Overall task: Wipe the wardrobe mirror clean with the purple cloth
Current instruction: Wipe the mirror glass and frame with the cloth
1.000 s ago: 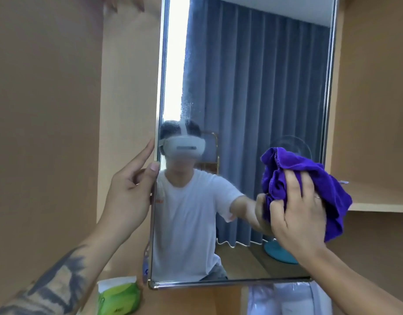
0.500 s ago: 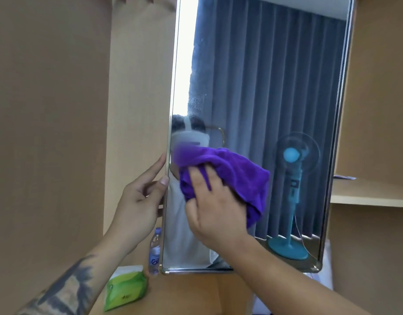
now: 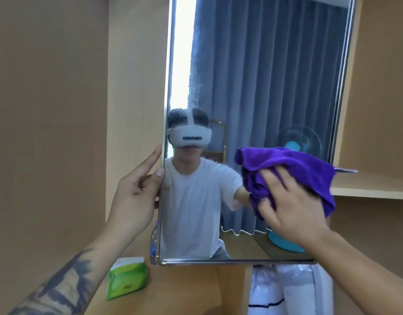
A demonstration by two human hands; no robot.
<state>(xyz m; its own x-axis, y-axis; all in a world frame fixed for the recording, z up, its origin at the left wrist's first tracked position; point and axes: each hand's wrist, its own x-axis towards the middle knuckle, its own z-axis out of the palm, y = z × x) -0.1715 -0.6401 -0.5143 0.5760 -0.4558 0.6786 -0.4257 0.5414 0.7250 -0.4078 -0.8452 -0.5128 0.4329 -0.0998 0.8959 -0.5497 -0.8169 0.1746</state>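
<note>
Mirror (image 3: 275, 76), held at its left edge by the left hand (image 3: 134, 192). Right hand (image 3: 293, 212), fingers bunched on the purple cloth (image 3: 287, 169), has swept from beside the left hand back toward the right edge; faint specks, possibly droplets, remain above the left hand.

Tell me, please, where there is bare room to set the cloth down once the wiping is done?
The wooden shelf is bare between the green tissue pack and the white bags. The side shelf looks free too. It is crowded by the bottle, behind the mirror.
</note>
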